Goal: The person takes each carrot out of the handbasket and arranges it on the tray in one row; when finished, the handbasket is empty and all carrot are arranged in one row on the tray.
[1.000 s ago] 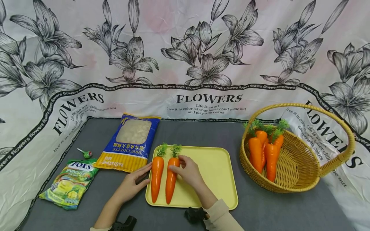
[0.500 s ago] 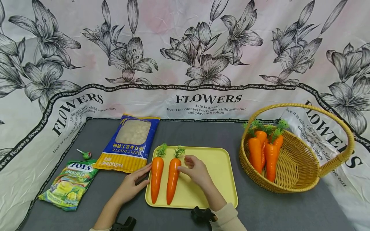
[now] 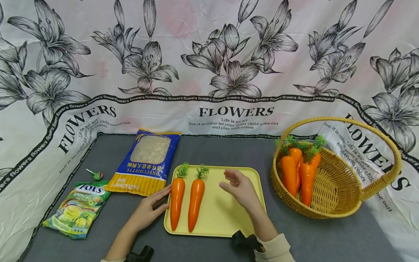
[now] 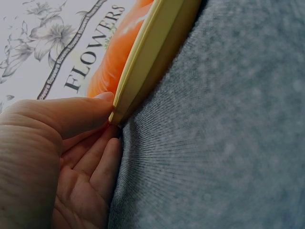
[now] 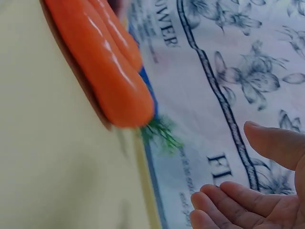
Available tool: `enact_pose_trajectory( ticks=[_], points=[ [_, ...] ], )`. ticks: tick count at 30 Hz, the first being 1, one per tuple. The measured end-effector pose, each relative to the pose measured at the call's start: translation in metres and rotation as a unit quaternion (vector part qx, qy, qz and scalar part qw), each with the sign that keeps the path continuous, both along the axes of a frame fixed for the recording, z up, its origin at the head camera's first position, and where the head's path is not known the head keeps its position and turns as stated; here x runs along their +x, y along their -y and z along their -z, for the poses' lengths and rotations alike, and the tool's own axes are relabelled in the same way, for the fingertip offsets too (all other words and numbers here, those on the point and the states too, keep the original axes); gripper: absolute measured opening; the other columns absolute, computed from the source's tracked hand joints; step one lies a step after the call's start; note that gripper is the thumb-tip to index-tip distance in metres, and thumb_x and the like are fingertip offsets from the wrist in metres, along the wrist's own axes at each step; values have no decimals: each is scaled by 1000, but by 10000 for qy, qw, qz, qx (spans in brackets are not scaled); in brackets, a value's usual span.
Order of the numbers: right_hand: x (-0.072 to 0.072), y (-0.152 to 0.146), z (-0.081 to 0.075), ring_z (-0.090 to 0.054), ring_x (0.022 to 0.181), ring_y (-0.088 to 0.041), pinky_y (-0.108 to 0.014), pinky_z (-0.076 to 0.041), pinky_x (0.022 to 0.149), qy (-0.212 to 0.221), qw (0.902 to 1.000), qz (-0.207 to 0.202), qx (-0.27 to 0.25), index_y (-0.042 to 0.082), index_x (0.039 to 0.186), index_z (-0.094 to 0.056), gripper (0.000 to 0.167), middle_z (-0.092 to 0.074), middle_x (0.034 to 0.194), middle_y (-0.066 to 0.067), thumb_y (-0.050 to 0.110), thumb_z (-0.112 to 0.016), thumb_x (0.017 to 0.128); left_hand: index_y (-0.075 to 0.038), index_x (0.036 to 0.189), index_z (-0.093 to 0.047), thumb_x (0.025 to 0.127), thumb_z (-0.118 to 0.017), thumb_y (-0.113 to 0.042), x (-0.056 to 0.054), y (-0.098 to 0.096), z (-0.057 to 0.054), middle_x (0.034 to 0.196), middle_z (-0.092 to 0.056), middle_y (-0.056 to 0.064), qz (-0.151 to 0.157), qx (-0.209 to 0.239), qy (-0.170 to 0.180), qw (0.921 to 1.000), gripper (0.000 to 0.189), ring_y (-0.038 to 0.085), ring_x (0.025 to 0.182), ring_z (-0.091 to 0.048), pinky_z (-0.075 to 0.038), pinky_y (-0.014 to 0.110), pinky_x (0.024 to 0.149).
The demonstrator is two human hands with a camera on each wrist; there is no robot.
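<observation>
Right hand (image 3: 241,189) hovering over yellow tray (image 3: 229,218), thumb and fingers parted, holding nothing. Left hand (image 3: 148,211) touching tray's left edge, fingers loosely extended; I'm seeing no firm grip. Left carrot (image 3: 177,203) and right carrot (image 3: 195,205) lying side by side, apart, on tray: I'm judging that pair done. Basket carrots (image 3: 307,183) leaning inside wicker basket (image 3: 340,178), possibly awaiting handling. Pasta bag (image 3: 144,160), candy bag (image 3: 78,209) lying leftward, apparently uninvolved.

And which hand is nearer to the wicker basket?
Right hand: above the yellow tray, on the side toward the wicker basket. The left hand touches the tray's opposite edge, farther away.
</observation>
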State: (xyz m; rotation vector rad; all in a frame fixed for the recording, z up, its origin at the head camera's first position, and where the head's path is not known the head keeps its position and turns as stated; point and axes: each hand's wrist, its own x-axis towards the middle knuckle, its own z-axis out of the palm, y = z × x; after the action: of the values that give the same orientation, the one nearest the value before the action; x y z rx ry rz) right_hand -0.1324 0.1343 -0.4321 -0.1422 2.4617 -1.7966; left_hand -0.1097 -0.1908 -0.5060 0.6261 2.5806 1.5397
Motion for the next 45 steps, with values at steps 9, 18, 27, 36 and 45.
enact_pose_trajectory(
  ticks=[9,18,27,36,45],
  points=[
    [-3,-58,-25,-45,129,-36,-51,-34,110,-176,9984,186,504,-2,137,-45,59,-48,138,-23,23,-67,89,-8,140,-48,92,-62,-21,2,-1,-5,147,-43,8,-43,-81,-39,10000,52,15,133,-40,-41,14,100],
    [3,-122,-59,-43,130,-34,-16,-46,96,-191,9918,771,999,1,146,-34,67,-42,143,-22,33,-60,94,-10,141,-47,92,-62,-23,0,0,-1,147,-43,6,-56,-80,3,10000,52,14,133,-40,-38,12,100],
    [-7,-188,-71,-46,97,17,-1,-43,76,-303,9834,1382,1132,-2,145,-34,68,-49,114,22,33,-61,93,-8,141,-47,92,-62,-23,0,0,-4,148,-42,6,-9,4,78,10000,53,4,132,-37,-38,12,100],
    [-26,-231,-63,-48,97,12,-8,-44,76,218,9630,1971,1826,0,147,-31,77,-55,132,-3,46,-57,91,-8,141,-47,92,-62,-22,0,-1,-4,148,-41,8,28,67,110,9999,52,8,133,-38,-39,11,100],
    [-47,-262,-49,-39,80,20,-2,-38,64,332,9619,2173,1629,-6,143,-36,78,-44,78,46,45,-60,90,-8,140,-47,93,-62,-21,1,0,-2,148,-42,8,25,108,111,9999,52,1,132,-37,-39,11,99]
  ],
)
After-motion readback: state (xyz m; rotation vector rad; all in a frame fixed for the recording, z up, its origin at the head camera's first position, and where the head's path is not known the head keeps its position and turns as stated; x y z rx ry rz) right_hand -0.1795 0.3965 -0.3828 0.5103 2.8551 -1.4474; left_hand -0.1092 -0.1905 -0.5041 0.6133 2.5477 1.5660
